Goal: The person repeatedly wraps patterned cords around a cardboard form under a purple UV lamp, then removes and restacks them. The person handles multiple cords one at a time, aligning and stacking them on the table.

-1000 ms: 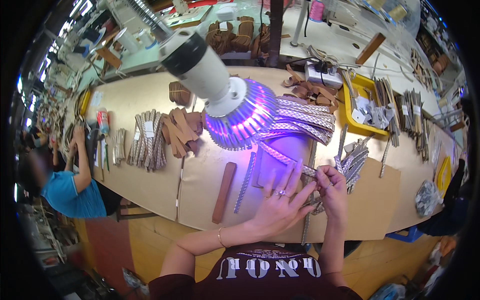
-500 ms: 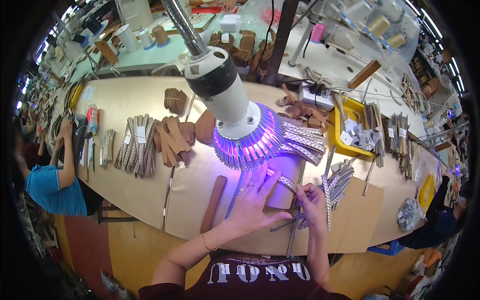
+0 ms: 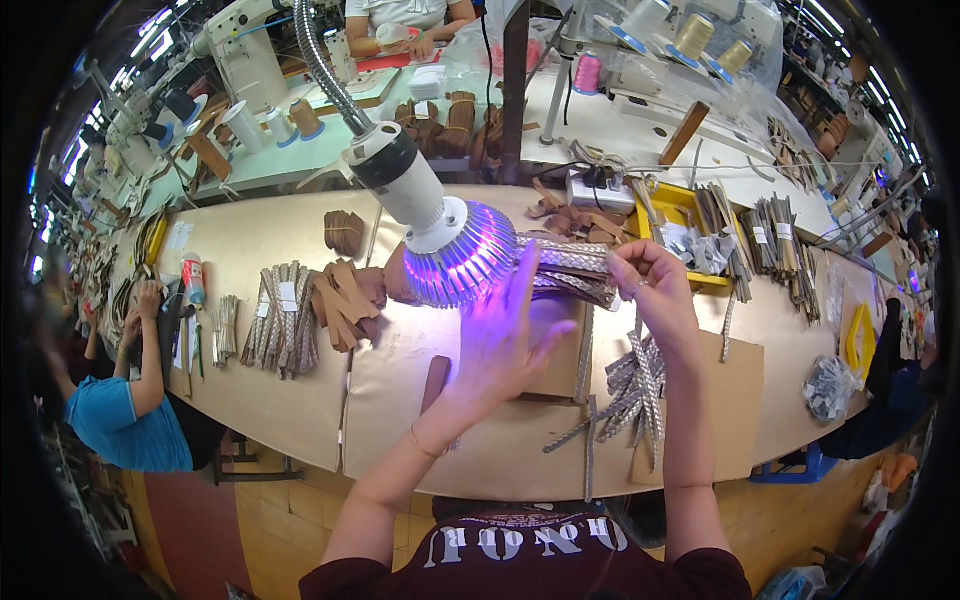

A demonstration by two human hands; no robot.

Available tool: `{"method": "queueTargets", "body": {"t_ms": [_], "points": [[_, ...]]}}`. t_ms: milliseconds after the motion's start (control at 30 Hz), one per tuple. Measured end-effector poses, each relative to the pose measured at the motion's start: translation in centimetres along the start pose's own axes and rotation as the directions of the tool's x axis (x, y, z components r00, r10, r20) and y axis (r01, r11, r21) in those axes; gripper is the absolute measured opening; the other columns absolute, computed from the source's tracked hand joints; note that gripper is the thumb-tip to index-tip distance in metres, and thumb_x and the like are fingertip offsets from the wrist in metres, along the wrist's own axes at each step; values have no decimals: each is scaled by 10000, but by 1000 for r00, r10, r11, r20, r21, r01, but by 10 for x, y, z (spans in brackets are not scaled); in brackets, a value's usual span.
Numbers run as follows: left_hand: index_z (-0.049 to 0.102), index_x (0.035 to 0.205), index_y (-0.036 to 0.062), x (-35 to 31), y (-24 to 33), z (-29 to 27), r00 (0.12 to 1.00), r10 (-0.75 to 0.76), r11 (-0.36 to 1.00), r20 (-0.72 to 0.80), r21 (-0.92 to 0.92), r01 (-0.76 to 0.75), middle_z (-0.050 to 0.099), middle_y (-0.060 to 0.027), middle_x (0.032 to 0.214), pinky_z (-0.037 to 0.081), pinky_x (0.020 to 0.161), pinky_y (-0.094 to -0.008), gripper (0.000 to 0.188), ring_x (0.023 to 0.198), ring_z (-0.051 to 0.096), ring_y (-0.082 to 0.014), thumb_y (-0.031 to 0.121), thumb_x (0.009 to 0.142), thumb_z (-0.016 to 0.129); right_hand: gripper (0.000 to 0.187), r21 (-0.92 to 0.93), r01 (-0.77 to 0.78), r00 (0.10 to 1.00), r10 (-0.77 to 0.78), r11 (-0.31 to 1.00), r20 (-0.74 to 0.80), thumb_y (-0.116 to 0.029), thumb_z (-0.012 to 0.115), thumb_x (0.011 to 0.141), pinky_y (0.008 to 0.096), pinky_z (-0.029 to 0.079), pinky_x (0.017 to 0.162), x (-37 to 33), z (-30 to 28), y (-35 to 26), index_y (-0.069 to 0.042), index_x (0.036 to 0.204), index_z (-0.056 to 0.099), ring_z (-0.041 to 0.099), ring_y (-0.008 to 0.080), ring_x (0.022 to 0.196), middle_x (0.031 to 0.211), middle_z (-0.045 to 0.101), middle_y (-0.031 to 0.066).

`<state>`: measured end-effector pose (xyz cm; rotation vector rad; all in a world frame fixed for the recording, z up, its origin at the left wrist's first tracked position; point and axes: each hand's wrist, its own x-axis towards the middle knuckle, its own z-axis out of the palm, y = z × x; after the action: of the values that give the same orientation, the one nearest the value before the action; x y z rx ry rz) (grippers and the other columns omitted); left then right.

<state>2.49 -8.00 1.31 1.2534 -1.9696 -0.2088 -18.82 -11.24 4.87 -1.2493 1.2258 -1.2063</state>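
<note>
Silver braided straps (image 3: 575, 262) lie stacked just right of a glowing purple lamp (image 3: 462, 255) on a cardboard block. My right hand (image 3: 660, 295) pinches the right end of a braided strap on top of this stack. My left hand (image 3: 498, 350) is spread flat under the lamp's edge, lit purple, its fingertips beside the stack's left end; nothing shows in its grasp. In front of my right forearm is a loose heap of braided straps (image 3: 635, 385). A brown strip (image 3: 436, 382) lies left of my left hand.
The lamp hangs from a flexible metal arm (image 3: 325, 75) over the table. Bundled braided straps (image 3: 287, 310) and brown strips (image 3: 342, 305) lie at left; a yellow tray (image 3: 690, 215) sits at back right. Co-workers sit at left (image 3: 125, 420), right and across.
Both hands have moved away from me; the right also shifted right. The braided strap it held near the block's front is now over the stack. The whole view has shifted slightly.
</note>
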Motion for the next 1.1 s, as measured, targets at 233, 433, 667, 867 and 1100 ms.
{"method": "queueTargets", "body": {"t_ms": [233, 433, 667, 867, 1100], "points": [[312, 1492, 78, 28, -19, 35, 959, -71, 993, 274, -69, 94, 310, -253, 1519, 394, 1044, -521, 810, 1357, 368, -443, 531, 890, 609, 157, -523, 1, 986, -88, 853, -142, -157, 706, 909, 207, 356, 522, 10, -4, 38, -31, 957, 626, 475, 39, 590, 681, 565, -37], [320, 1455, 46, 20, -19, 37, 966, -75, 957, 248, -254, 140, 446, -269, 1378, 492, 909, -498, 762, 1057, 614, -429, 513, 916, 589, 150, -424, 93, 972, -175, 901, -158, -187, 627, 973, 196, 272, 510, 1, -5, 48, -59, 1044, 592, 394, 9, 579, 657, 511, -65], [652, 1086, -15, -21, -74, -9, 986, -152, 960, 73, -227, 164, 633, -165, 1053, 469, 878, -456, 376, 936, 607, -366, 302, 884, 654, 121, -465, 143, 914, -296, 874, -276, -139, 584, 989, 181, 356, 657, -51, -3, 5, -18, 998, 577, 455, 35, 734, 821, 551, -23], [680, 1059, 12, -93, -103, -35, 843, -432, 879, 320, -59, 473, 613, -150, 958, 496, 784, -408, 222, 855, 615, -335, 159, 897, 642, 106, -291, 33, 947, 63, 956, 315, -45, 642, 913, 221, 438, 633, -108, 48, -3, -15, 1010, 612, 529, 59, 702, 798, 602, 6], [690, 1072, 31, -109, -95, -30, 843, -480, 821, 244, -214, 529, 621, -102, 920, 500, 758, -317, 227, 804, 634, -211, 62, 848, 706, 166, -421, 90, 818, 174, 903, 548, -126, 686, 888, 333, 478, 589, -117, 124, 32, 5, 980, 644, 601, 227, 608, 762, 622, 126]]}}
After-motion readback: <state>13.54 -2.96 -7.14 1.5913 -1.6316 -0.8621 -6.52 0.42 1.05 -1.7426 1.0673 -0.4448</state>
